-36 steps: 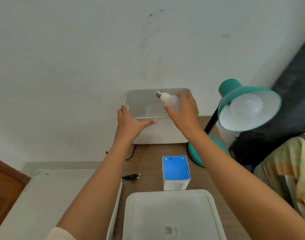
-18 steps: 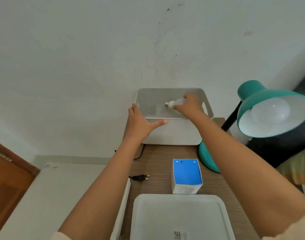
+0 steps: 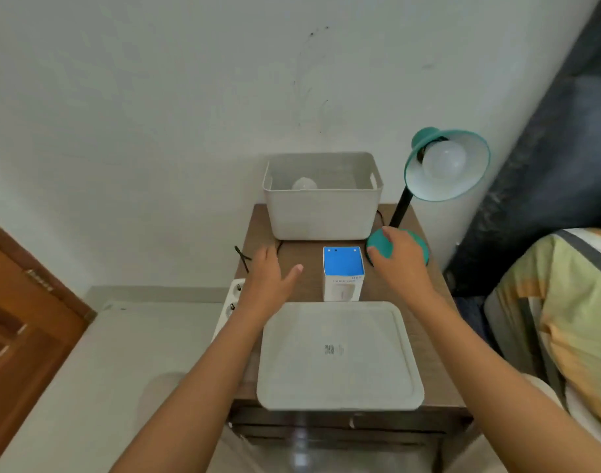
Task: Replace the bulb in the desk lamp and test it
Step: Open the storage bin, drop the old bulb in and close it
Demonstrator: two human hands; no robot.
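A teal desk lamp [image 3: 447, 165] stands at the table's back right with a white bulb [image 3: 444, 158] in its shade. Another white bulb [image 3: 304, 183] lies inside the white bin [image 3: 321, 213] at the back. A blue-topped bulb box [image 3: 343, 273] stands upright in the middle. My left hand [image 3: 270, 278] hovers open over the table, left of the box. My right hand [image 3: 399, 259] is open and empty, over the lamp's teal base [image 3: 380, 247].
A white lid [image 3: 338, 356] lies flat on the wooden table's [image 3: 428, 302] front. A black plug and cord [image 3: 242, 256] hang off the left edge above a white power strip [image 3: 232, 302]. A striped cushion is at the right, a wooden door at the left.
My right hand let go of the bulb inside the bin and drew back to the lamp base. My left hand left the bin's rim and came back over the table.
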